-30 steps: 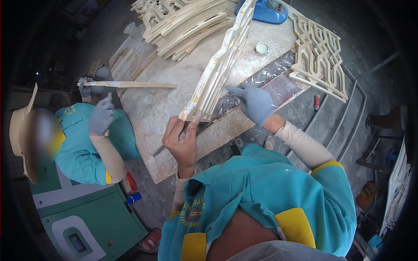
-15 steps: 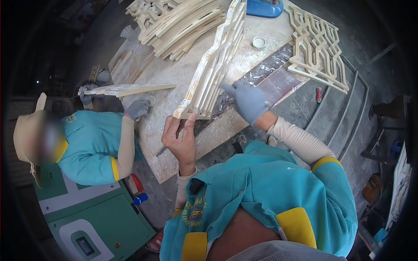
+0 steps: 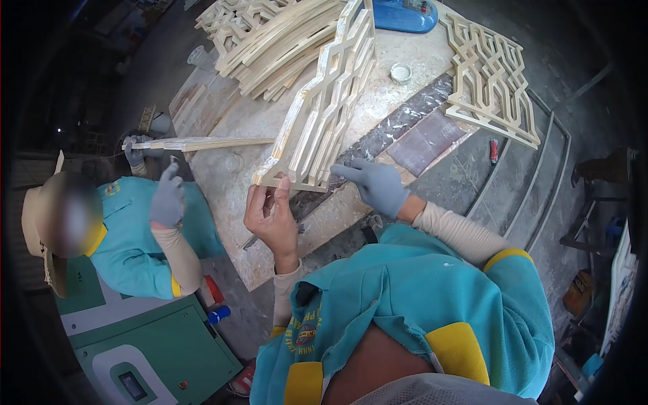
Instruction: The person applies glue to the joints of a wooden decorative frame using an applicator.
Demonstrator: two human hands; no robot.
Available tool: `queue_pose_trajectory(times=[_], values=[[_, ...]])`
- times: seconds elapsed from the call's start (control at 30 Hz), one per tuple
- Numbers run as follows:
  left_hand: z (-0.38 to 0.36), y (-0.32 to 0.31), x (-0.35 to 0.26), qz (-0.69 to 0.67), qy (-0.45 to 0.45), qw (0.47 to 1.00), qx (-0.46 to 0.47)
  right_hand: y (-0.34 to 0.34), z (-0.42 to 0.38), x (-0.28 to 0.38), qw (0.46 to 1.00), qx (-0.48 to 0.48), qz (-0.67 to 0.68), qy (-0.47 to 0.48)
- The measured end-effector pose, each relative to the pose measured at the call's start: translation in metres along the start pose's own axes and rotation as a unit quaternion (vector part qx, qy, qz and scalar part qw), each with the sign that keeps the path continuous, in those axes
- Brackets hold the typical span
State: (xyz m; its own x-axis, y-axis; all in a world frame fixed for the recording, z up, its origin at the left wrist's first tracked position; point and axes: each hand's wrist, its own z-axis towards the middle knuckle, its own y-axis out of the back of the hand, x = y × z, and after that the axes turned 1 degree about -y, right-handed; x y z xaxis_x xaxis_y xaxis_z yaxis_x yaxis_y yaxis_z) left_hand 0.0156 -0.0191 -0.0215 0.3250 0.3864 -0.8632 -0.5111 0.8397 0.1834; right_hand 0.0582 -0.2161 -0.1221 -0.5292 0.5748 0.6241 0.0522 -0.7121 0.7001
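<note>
A pale wooden lattice panel point(image 3: 317, 115) stands tilted in front of me, with white filler smeared along its left edge. My bare left hand point(image 3: 273, 216) grips its near lower end, thumb in front and fingers curled around the corner. My right hand point(image 3: 378, 187), in a grey glove, is beside the panel's lower right edge. Its index finger stretches out with the tip right at the wood, and the other fingers are partly curled. Underneath is a worktable point(image 3: 270, 260) dusted with white.
Curved wooden pieces point(image 3: 283, 50) are stacked at the back. Another lattice panel point(image 3: 493, 81) lies at the right, near a small white cup point(image 3: 400, 73) and a blue object point(image 3: 408, 17). A co-worker point(image 3: 152, 229) at the left holds a panel point(image 3: 209, 143), one gloved hand raised.
The panel has turned to show more of its lattice face, its lower end shifting slightly left with my left hand. My right hand has lowered toward its edge. The co-worker's hand has risen.
</note>
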Motion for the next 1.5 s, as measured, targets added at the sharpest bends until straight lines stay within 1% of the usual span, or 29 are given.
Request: queue_pose_trajectory(times=[0.07, 0.1, 0.13, 0.17, 0.2, 0.27, 0.3, 0.37, 0.4, 0.5, 0.57, 0.63, 0.7, 0.73, 0.77, 0.8, 0.83, 0.87, 0.9, 0.97, 1.03, 1.07, 1.2, 1.3, 1.33, 1.5], values=[[0.005, 0.003, 0.002, 0.009, -0.004, 1.000, -0.006, 0.003, -0.001, 0.004, 0.991, -0.095, 0.097, -0.016], [0.007, 0.003, 0.003, 0.017, -0.006, 1.000, -0.011, 0.004, 0.002, -0.001, 0.991, -0.095, 0.097, -0.014], [0.010, 0.000, -0.002, 0.017, -0.007, 1.000, -0.011, 0.005, 0.007, -0.009, 0.982, -0.144, 0.102, -0.062], [0.013, -0.003, -0.012, -0.014, 0.016, 1.000, -0.022, 0.006, 0.012, -0.015, 0.969, -0.193, 0.107, -0.111], [0.016, -0.006, -0.020, -0.046, 0.038, 0.998, -0.033, 0.007, 0.016, -0.017, 0.969, -0.193, 0.108, -0.112], [0.021, -0.006, -0.026, -0.047, 0.040, 0.998, -0.030, 0.010, 0.026, -0.017, 0.957, -0.233, 0.114, -0.127], [0.022, -0.006, -0.027, -0.050, 0.042, 0.997, -0.028, 0.007, 0.030, -0.019, 0.957, -0.234, 0.115, -0.128], [0.024, -0.008, -0.028, -0.040, 0.030, 0.998, -0.028, -0.005, 0.036, -0.021, 0.955, -0.262, 0.112, -0.078], [0.024, -0.009, -0.029, -0.030, 0.017, 0.999, -0.029, -0.010, 0.035, -0.019, 0.955, -0.264, 0.112, -0.079], [0.025, -0.011, -0.032, -0.031, 0.019, 0.999, -0.025, -0.016, 0.020, -0.007, 0.958, -0.250, 0.131, -0.055], [0.025, -0.009, -0.033, -0.028, 0.016, 0.999, -0.022, -0.004, 0.004, -0.003, 0.970, -0.184, 0.157, 0.008], [0.024, -0.010, -0.033, -0.027, 0.016, 0.999, -0.022, 0.009, -0.002, -0.002, 0.968, -0.178, 0.178, -0.004], [0.021, -0.007, -0.034, -0.001, -0.005, 1.000, 0.001, 0.020, -0.009, -0.004, 0.964, -0.172, 0.203, -0.018], [0.020, -0.005, -0.033, 0.000, -0.004, 1.000, 0.001, 0.027, -0.011, -0.009, 0.971, -0.164, 0.164, -0.052], [0.018, -0.003, -0.031, 0.027, -0.024, 0.999, 0.006, 0.031, -0.013, -0.014, 0.976, -0.156, 0.124, -0.087], [0.015, -0.002, -0.029, 0.054, -0.043, 0.998, 0.012, 0.032, -0.017, -0.019, 0.976, -0.154, 0.124, -0.087], [0.013, -0.001, -0.029, 0.055, -0.042, 0.998, 0.012, 0.030, -0.020, -0.023, 0.982, -0.151, 0.086, -0.068], [0.010, 0.000, -0.029, 0.081, -0.068, 0.994, 0.029, 0.029, -0.023, -0.025, 0.987, -0.148, 0.047, -0.050], [0.008, 0.001, -0.029, 0.107, -0.094, 0.989, 0.045, 0.028, -0.024, -0.024, 0.987, -0.147, 0.047, -0.051], [0.000, 0.003, -0.016, 0.102, -0.081, 0.990, 0.051, 0.026, -0.024, -0.018, 0.992, -0.092, -0.020, -0.084], [-0.004, 0.003, -0.009, 0.097, -0.069, 0.991, 0.058, 0.015, -0.019, -0.021, 0.992, -0.097, -0.031, -0.073], [-0.005, 0.002, -0.008, 0.089, -0.064, 0.993, 0.046, 0.009, -0.015, -0.023, 0.992, -0.102, -0.041, -0.060], [-0.003, 0.002, -0.004, 0.072, -0.047, 0.996, 0.029, -0.009, 0.007, -0.025, 0.992, -0.097, -0.057, -0.065], [-0.002, 0.007, -0.002, 0.106, -0.053, 0.992, 0.040, -0.023, 0.021, -0.025, 0.991, -0.103, -0.061, -0.052], [-0.002, 0.007, -0.002, 0.107, -0.053, 0.992, 0.041, -0.029, 0.024, -0.027, 0.989, -0.109, -0.082, -0.054], [0.002, 0.006, -0.002, 0.080, -0.047, 0.995, 0.036, -0.033, 0.004, -0.029, 0.984, -0.111, -0.127, -0.054]])
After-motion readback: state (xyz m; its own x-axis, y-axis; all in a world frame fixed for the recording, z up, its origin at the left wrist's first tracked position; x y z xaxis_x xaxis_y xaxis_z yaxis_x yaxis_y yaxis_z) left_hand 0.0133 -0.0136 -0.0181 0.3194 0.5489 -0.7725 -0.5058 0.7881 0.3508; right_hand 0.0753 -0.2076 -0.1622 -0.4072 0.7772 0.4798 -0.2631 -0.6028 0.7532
